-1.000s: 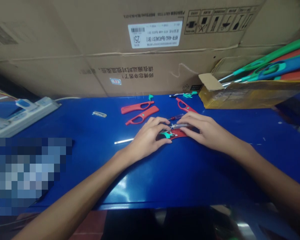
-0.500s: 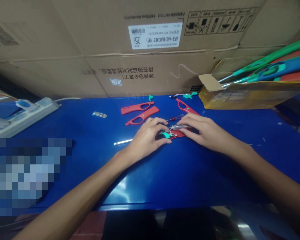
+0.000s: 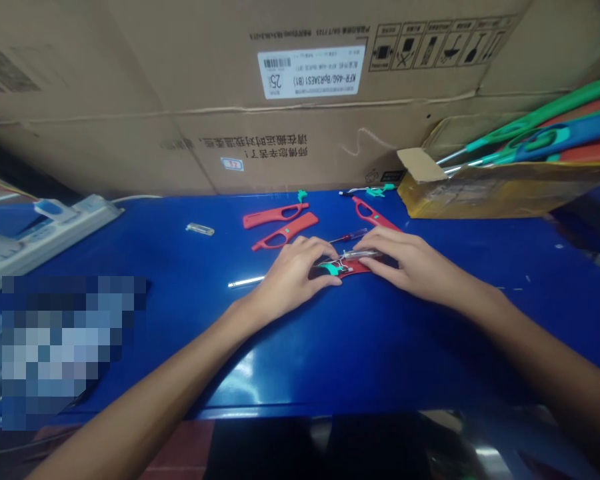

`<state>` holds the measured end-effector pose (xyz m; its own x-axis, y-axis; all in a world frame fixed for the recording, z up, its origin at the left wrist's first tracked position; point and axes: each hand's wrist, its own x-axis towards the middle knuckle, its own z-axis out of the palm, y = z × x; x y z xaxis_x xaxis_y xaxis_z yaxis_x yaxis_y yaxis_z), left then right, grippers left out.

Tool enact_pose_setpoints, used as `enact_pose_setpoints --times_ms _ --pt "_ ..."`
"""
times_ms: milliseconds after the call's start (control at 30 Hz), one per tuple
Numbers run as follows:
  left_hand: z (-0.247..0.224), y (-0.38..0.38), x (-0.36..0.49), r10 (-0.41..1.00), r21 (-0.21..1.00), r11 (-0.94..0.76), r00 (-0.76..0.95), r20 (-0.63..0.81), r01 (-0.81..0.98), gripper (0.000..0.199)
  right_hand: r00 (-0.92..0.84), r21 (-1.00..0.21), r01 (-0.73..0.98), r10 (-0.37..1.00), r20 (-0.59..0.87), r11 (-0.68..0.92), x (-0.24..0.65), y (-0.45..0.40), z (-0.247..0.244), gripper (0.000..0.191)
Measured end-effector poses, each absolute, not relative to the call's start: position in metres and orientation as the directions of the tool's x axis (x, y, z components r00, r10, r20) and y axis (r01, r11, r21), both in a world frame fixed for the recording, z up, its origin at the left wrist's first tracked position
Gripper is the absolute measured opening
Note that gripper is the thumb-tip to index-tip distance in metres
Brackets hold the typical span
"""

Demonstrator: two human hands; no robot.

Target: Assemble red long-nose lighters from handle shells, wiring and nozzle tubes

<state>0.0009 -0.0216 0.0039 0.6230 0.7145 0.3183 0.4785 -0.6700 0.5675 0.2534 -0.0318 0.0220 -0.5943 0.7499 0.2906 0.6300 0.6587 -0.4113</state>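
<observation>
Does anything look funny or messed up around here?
Yes! The writing on the big cardboard box is upside down, so the box looks flipped. Tiny white bits also lie scattered on the blue table, on the right, like dropped scraps. I see nothing spilled.

Left hand [image 3: 297,273] at green part [image 3: 333,269]; right hand [image 3: 407,260] grips clear tube [image 3: 361,255] over red shell [image 3: 357,266]. Screwdriver [image 3: 353,235] lies just beyond (metal tip pointing left). Carton [image 3: 195,87] stands behind.
</observation>
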Motion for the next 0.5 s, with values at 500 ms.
enact_pose_setpoints --times_ms 500 --pt "0.0076 -0.0234 -0.0008 0.685 0.506 -0.702 0.67 0.287 0.501 0.031 -0.609 -0.405 0.624 0.74 0.284 0.668 0.2551 -0.0324 0.0223 0.025"
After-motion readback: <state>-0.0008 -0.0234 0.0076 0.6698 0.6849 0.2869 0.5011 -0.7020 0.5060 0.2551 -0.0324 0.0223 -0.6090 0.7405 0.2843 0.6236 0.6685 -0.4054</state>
